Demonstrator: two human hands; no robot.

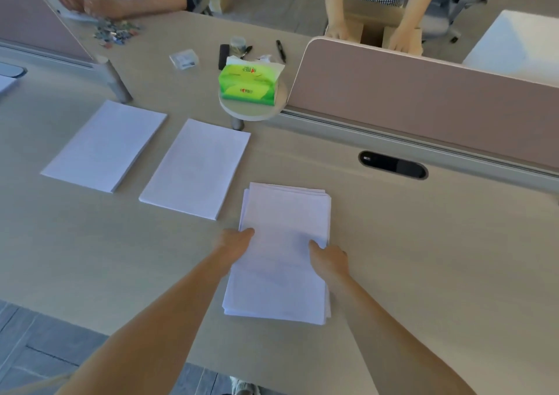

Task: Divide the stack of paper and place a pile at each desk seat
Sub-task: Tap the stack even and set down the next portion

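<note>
A loose stack of white paper [282, 213] lies on the beige desk [423, 258] right in front of me, its sheets slightly fanned at the far end. My left hand [234, 242] grips the stack's left edge, thumb on top. At the right edge my right hand [329, 261] holds it the same way, thumb lying on the top sheet. Two neat white piles lie to the left: one pile [196, 167] in the middle and another pile [106, 145] farther left.
A green tissue pack [249, 84] sits on a small round stand behind the piles. Pink divider panels [423, 98] run along the desk's back. Pens, a small jar and coloured bits lie beyond. Two people stand or sit across the desk. A cable slot [393, 164] is at right.
</note>
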